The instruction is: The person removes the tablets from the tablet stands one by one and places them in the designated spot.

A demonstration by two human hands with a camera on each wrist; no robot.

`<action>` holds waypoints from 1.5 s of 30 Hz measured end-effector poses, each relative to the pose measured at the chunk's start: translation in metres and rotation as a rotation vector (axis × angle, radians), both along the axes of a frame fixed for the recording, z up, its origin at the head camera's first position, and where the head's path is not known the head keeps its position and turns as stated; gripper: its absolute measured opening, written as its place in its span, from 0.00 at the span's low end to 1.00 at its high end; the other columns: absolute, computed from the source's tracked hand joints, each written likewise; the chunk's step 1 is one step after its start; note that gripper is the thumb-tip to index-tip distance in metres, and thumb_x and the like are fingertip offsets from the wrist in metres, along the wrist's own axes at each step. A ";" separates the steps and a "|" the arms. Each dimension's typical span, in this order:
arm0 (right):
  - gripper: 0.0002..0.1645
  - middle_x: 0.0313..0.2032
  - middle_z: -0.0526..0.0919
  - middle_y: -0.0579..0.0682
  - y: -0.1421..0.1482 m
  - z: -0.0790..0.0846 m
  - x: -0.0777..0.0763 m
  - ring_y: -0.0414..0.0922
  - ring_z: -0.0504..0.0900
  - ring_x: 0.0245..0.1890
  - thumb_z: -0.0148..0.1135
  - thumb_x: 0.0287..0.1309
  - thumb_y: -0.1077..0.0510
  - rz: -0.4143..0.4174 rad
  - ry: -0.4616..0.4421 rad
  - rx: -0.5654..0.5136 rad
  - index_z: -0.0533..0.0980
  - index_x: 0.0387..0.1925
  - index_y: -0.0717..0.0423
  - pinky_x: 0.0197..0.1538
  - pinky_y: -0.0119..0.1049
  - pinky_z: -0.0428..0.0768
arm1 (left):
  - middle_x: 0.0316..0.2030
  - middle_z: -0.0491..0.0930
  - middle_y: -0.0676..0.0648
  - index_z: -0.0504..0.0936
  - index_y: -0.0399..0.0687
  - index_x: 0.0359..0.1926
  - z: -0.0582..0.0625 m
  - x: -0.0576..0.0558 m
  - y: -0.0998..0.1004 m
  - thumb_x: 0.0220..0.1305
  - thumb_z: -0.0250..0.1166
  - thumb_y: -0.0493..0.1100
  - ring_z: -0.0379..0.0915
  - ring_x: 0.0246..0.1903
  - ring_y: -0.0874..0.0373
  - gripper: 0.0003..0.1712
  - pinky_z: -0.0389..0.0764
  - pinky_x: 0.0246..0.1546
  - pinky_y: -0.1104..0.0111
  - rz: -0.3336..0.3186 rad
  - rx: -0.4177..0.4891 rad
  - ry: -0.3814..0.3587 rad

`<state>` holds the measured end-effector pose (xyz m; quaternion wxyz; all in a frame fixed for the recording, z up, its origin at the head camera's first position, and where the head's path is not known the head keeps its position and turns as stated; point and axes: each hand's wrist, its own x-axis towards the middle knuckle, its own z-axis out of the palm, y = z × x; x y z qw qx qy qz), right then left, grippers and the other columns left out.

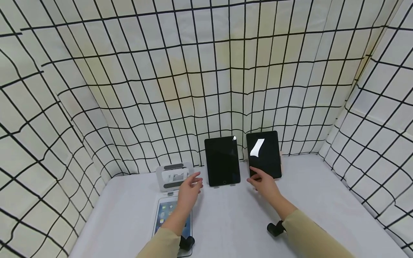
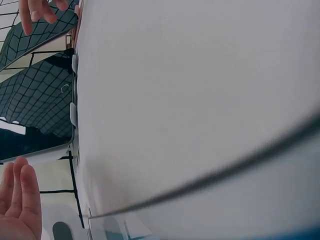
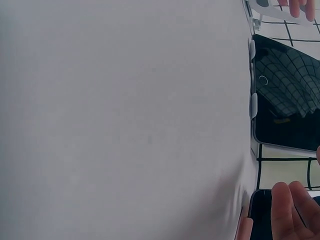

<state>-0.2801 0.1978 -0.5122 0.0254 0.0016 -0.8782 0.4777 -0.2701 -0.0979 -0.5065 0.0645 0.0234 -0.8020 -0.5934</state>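
Note:
My left hand (image 1: 189, 190) hovers with relaxed fingers in front of a grey-white tablet stand (image 1: 164, 179) that bears no tablet. In the left wrist view, the left fingers (image 2: 31, 192) look straight and hold nothing. My right hand (image 1: 262, 182) is at the lower left corner of a black tablet (image 1: 269, 157), its fingers overlapping the screen. The right wrist view shows the right fingers (image 3: 282, 210) extended before that tablet. Between the hands, another black tablet (image 1: 222, 161) leans upright on a stand, its home button at the bottom. A white tablet (image 1: 166, 211) lies flat under the left forearm, its screen lit.
A white-covered table (image 1: 232, 222) carries everything. Behind and at both sides stand white walls with black grid netting (image 1: 193, 89). The right tablet rests on a pink stand (image 3: 244, 229). Black camera mounts (image 1: 275, 228) stick out from both wrists.

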 end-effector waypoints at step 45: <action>0.45 0.57 0.75 0.57 -0.037 0.023 -0.049 0.48 0.78 0.41 0.66 0.64 0.49 0.037 -0.018 0.035 0.56 0.77 0.43 0.41 0.41 0.77 | 0.45 0.81 0.47 0.72 0.52 0.69 0.015 -0.048 0.026 0.66 0.64 0.39 0.79 0.39 0.55 0.30 0.79 0.36 0.63 0.004 -0.146 0.009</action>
